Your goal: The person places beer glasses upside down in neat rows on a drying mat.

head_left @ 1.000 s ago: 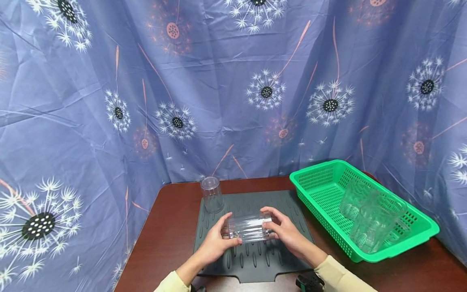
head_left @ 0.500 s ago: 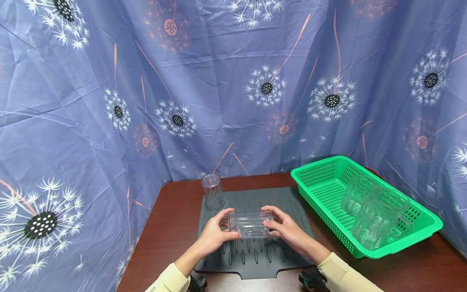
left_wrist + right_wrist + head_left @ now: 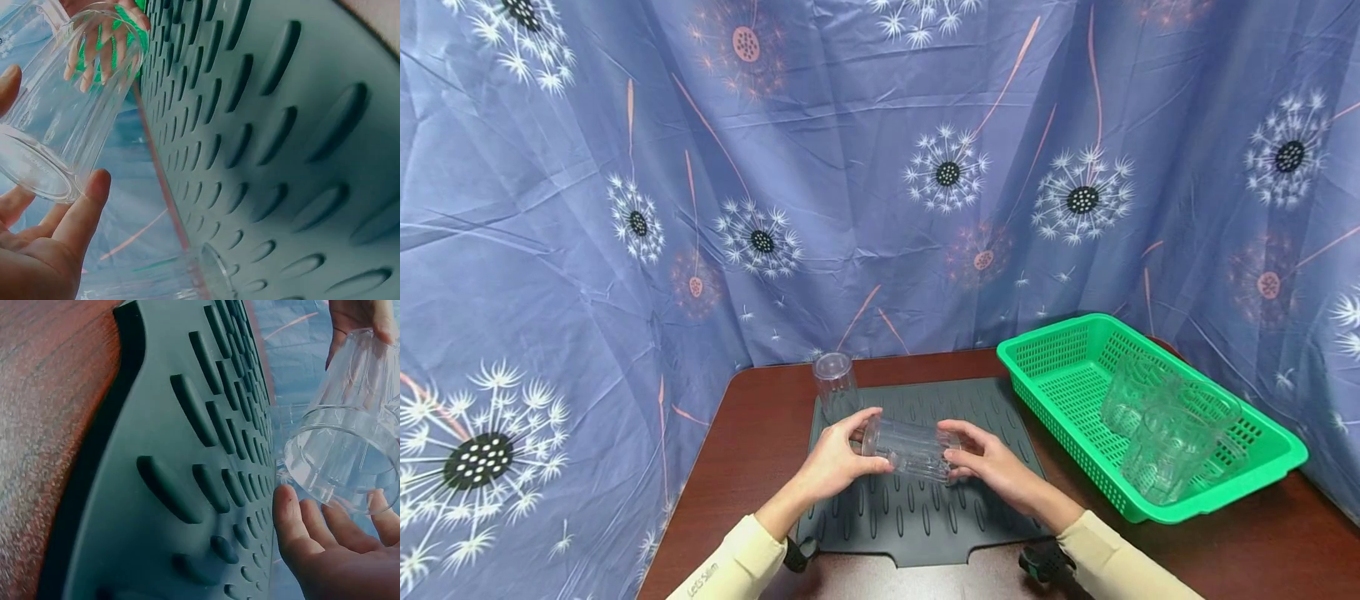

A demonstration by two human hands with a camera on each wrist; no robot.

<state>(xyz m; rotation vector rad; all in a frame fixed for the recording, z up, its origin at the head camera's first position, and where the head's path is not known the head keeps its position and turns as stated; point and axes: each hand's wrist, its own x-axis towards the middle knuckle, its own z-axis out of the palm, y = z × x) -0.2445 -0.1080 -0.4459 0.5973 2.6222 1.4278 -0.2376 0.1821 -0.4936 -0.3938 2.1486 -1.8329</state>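
Starting with the largest item, we are working over a reddish-brown wooden tabletop (image 3: 737, 450), on which a dark grey, ridged mat (image 3: 917, 527) is lying flat. To its right, a bright green, slotted plastic basket (image 3: 1071, 396) is holding several pieces of clear glassware (image 3: 1168, 454). With the left hand (image 3: 835, 458) we are gripping one end of a clear, cylindrical drinking glass (image 3: 912, 450); with the right hand (image 3: 1000, 475) we are grasping the other end between thumb and fingers. The drinking glass is hanging above the middle of the mat, apart from it. A second clear, cylindrical tumbler (image 3: 837, 387) is standing near the mat's far left corner, just beyond the left hand. For sound handling, we are recommending that both grips be sharing the weight, that only one hand be shifting at a time, and that pressure be staying moderate; smooth glass could be slipping. We are also advising clearance from the tumbler. As for direction, the drinking glass is lying sideways in the air, its long axis running from hand to hand and slanting slightly, the right end appearing nearer us or lower. By our reading, its round base (image 3: 37, 165) is facing left, and its mouth (image 3: 340, 465) is pointing right.
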